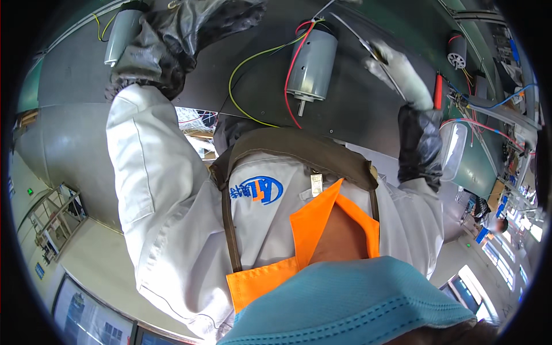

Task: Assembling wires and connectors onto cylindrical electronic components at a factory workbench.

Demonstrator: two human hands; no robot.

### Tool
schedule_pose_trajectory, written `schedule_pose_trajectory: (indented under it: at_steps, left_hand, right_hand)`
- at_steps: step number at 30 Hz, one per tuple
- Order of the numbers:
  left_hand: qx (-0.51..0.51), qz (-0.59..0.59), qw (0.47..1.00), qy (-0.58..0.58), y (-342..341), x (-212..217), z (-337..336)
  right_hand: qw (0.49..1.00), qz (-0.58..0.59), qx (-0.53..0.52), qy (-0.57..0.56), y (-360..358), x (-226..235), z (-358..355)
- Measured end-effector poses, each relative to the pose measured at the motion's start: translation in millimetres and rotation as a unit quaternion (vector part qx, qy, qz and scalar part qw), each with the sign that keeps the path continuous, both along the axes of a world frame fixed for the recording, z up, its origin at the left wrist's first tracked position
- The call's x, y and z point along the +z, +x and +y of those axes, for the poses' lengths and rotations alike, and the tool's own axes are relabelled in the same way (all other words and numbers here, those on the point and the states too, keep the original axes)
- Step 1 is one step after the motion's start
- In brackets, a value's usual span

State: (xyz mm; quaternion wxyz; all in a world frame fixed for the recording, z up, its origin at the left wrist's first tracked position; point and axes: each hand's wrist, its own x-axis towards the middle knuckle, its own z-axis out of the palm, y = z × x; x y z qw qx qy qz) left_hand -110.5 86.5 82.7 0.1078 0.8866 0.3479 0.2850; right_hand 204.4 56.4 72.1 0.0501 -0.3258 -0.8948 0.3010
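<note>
Motor (313,66) near bench (368,115) front edge; right hand (402,72) grips tool (360,39); left hand unseen. Likely wiring; I'd steady leads (230,83) next.

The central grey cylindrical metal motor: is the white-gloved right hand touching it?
No, the white-gloved right hand is apart from the motor, with dark flat tabletop visible between them.

The motor casing (314,64) is smooth, glossy metal.
</note>
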Motion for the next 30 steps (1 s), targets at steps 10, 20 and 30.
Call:
schedule_pose_trajectory:
  at_steps: [10,20,30]
  left_hand:
    - [0.096,0.053,0.99,0.087,-5,9,-6]
    - [0.11,-0.039,0.932,-0.344,-85,78,-174]
    - [0.503,0.015,0.76,-0.411,-123,-43,-372]
  right_hand:
    - [0.956,-0.169,0.148,0.186,-68,51,36]
    - [0.968,-0.193,0.025,0.156,14,23,47]
    - [0.912,-0.321,-0.114,0.227,78,-32,41]
